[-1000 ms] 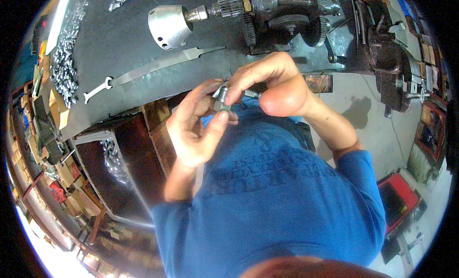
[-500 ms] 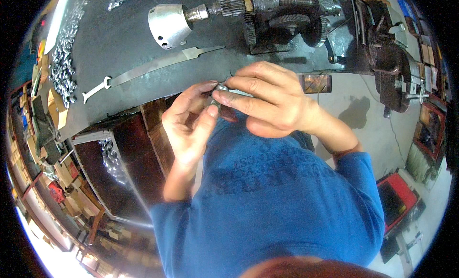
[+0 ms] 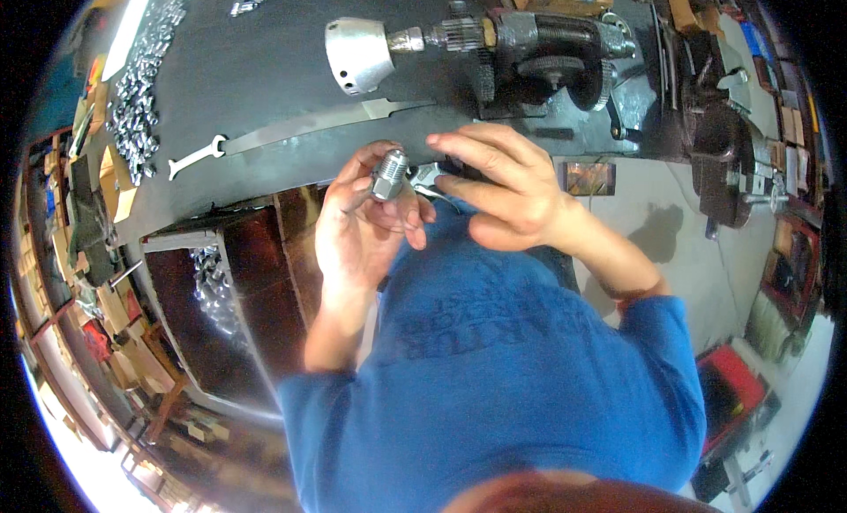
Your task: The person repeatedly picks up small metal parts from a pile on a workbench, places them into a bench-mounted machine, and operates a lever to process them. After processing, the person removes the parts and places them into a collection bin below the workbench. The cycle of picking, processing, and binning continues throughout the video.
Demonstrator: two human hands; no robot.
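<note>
Head view: left grip (image 3: 351, 220) tight on threaded fitting (image 3: 388, 177), right grip (image 3: 518, 192) unclear, lettered shirt (image 3: 494, 337).

A wrench (image 3: 198, 157) and a long flat metal strip (image 3: 309, 124) lie on the dark table (image 3: 247, 72) — near them sits a machine (image 3: 565, 37) with toothed wheels (image 3: 552, 68).

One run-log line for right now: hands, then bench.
left hand: holding threaded hex fitting | right hand: apart from it, grip unclear | bench: open-ended wrench, geared mechanism

Geared machine (image 3: 560, 32) ahead blocks right hand (image 3: 516, 191); leftward bench (image 3: 251, 67) offers passage.
</note>
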